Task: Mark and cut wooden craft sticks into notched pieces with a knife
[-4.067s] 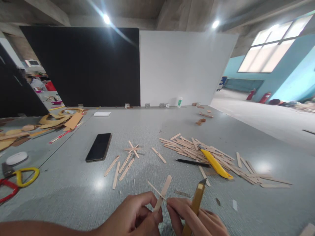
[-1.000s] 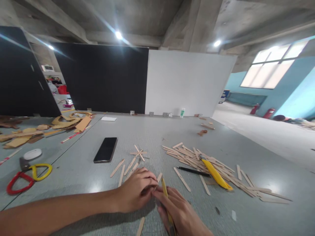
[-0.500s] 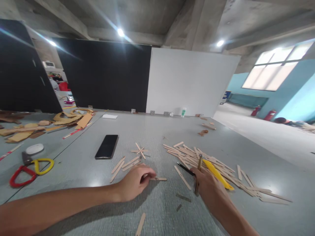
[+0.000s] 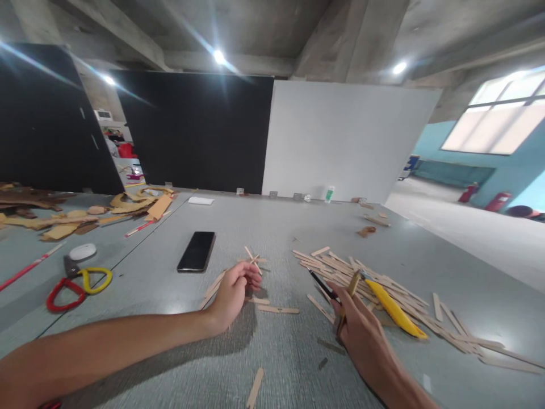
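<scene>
My left hand (image 4: 233,292) hovers just above the grey table (image 4: 276,363) with its fingers loosely curled and nothing in them; it is over a small group of flat wooden sticks (image 4: 215,284). One stick (image 4: 279,309) lies flat just to its right. My right hand (image 4: 357,332) grips a tan utility knife (image 4: 349,289), tip pointing up and away. Its fingers also reach a black pen (image 4: 321,284) at the edge of the big stick pile (image 4: 340,267). A yellow utility knife (image 4: 394,309) lies on that pile.
A black phone (image 4: 196,251) lies face up beyond my left hand. Red and yellow scissors (image 4: 79,284) and a white disc (image 4: 83,251) lie at the left. Cardboard scraps (image 4: 128,207) are heaped at the far left. Short stick offcuts (image 4: 255,387) lie near the front edge.
My left hand let go of the stick it pressed on the table and lifted back to the left. My right hand, with the tan knife, moved right to the black pen.
</scene>
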A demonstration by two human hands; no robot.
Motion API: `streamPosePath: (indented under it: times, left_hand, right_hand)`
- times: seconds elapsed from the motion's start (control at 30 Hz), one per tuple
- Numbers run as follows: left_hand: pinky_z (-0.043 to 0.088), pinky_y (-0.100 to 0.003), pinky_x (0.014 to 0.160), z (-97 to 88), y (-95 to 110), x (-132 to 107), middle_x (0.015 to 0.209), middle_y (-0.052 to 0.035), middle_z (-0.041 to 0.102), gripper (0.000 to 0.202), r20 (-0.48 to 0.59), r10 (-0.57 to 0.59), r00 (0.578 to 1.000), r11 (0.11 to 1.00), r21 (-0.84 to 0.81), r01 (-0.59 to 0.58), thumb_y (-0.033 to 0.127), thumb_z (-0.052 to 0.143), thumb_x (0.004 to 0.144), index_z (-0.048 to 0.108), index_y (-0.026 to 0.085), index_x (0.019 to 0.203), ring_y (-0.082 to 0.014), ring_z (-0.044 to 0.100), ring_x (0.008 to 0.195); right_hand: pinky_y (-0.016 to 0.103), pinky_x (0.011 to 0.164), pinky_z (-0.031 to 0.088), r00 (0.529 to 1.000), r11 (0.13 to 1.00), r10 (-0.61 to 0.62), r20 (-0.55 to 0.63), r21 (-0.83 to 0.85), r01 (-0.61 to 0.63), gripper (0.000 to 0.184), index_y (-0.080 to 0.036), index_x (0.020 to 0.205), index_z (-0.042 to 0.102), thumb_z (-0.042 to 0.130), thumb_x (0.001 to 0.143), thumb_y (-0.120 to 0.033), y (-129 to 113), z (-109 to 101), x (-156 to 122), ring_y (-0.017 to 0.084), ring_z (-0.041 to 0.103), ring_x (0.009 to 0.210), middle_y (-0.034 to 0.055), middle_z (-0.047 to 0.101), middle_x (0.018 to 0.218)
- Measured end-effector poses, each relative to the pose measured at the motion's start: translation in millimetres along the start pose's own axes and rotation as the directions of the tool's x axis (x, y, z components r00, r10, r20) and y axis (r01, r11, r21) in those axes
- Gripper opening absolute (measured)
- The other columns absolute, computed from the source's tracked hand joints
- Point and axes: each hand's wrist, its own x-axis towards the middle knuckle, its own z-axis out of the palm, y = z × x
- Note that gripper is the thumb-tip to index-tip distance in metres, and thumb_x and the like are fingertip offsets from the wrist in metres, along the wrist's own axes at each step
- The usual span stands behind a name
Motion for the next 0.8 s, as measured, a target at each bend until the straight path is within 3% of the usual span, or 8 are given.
streamPosePath:
  times: [0.13,0.2,0.33,0.47,0.53,0.67,0.77,0.8]
  left_hand:
    - [0.062,-0.041,0.087,-1.4,-2.0,1.1,0.120,-0.0091,0.069,0.032,-0.029,0.002,1.000,1.000,-0.014,-0.002,0.039,0.065,0.104,0.065,0.015,0.126,-0.0218,0.070,0.100]
    - [0.062,-0.040,0.084,-1.3,-1.4,1.3,0.118,-0.0087,0.068,0.033,-0.037,0.030,0.999,1.000,0.004,-0.030,0.040,0.066,0.103,0.064,0.015,0.125,-0.0210,0.070,0.097]
    - [0.051,-0.028,0.066,0.2,6.2,-5.8,0.080,0.0004,0.060,0.023,-0.004,0.156,0.988,0.983,0.104,-0.154,0.030,0.051,0.106,0.062,0.016,0.092,-0.0139,0.058,0.070]
    - [0.033,-0.029,0.057,1.0,19.5,-29.5,0.059,0.0023,0.042,0.030,0.248,0.302,0.920,0.908,0.219,-0.357,0.017,0.041,0.096,0.048,0.022,0.067,-0.0141,0.040,0.055]
    - [0.035,-0.032,0.060,-0.1,25.3,-43.0,0.059,0.0001,0.046,0.030,0.459,0.369,0.808,0.839,0.209,-0.502,0.024,0.047,0.095,0.046,0.023,0.065,-0.0154,0.041,0.056]
    - [0.035,-0.035,0.055,-4.5,28.2,-57.4,0.055,-0.0015,0.047,0.040,0.769,0.393,0.503,0.692,0.113,-0.713,0.033,0.055,0.099,0.043,0.025,0.061,-0.0176,0.041,0.053]
    - [0.039,-0.033,0.054,-5.9,22.6,-57.1,0.059,-0.0011,0.052,0.042,0.858,0.461,0.224,0.306,0.083,-0.949,0.019,0.045,0.107,0.049,0.025,0.065,-0.0176,0.046,0.055]
    - [0.040,-0.032,0.054,-5.5,20.6,-56.2,0.061,-0.0010,0.055,0.043,0.856,0.493,0.155,0.169,0.081,-0.982,0.015,0.042,0.108,0.053,0.024,0.067,-0.0170,0.047,0.056]
  right_hand:
    - [0.041,0.088,0.055,0.997,0.995,0.069,-0.034,-0.066,-0.071,0.062,-0.014,0.143,0.048,0.041,0.082,-0.006,3.1,-3.3,-1.0,0.030,0.070,0.109,0.0192,0.068,0.121]
    - [0.042,0.085,0.053,0.992,0.986,0.114,-0.051,-0.113,-0.119,0.060,-0.012,0.138,0.049,0.042,0.079,-0.006,4.4,-5.4,-0.3,0.030,0.070,0.101,0.0187,0.067,0.113]
    - [0.037,0.068,0.049,0.987,0.973,0.161,-0.005,-0.169,-0.160,0.020,-0.019,0.107,0.058,0.044,0.093,-0.022,6.6,-12.3,1.8,0.029,0.068,0.078,0.0135,0.068,0.092]
    - [0.032,0.057,0.042,0.982,0.974,0.162,0.097,-0.177,-0.143,0.016,-0.024,0.083,0.057,0.046,0.094,-0.028,14.8,-25.7,2.7,0.025,0.067,0.062,0.0085,0.070,0.073]
    - [0.033,0.057,0.042,0.978,0.976,0.155,0.136,-0.172,-0.131,0.020,-0.025,0.079,0.059,0.046,0.094,-0.028,20.5,-35.2,4.6,0.026,0.069,0.060,0.0082,0.071,0.068]
    - [0.035,0.061,0.045,0.978,0.981,0.126,0.168,-0.170,-0.098,0.024,-0.023,0.090,0.070,0.047,0.095,-0.029,26.9,-56.2,14.6,0.031,0.074,0.070,0.0124,0.077,0.077]
    - [0.035,0.064,0.048,0.977,0.984,0.109,0.185,-0.158,-0.080,0.025,-0.024,0.090,0.072,0.049,0.095,-0.033,23.5,-62.4,23.7,0.030,0.075,0.072,0.0114,0.078,0.078]
    - [0.034,0.064,0.049,0.976,0.985,0.107,0.189,-0.153,-0.079,0.025,-0.025,0.087,0.073,0.050,0.094,-0.034,21.0,-60.9,25.8,0.029,0.075,0.070,0.0092,0.078,0.075]
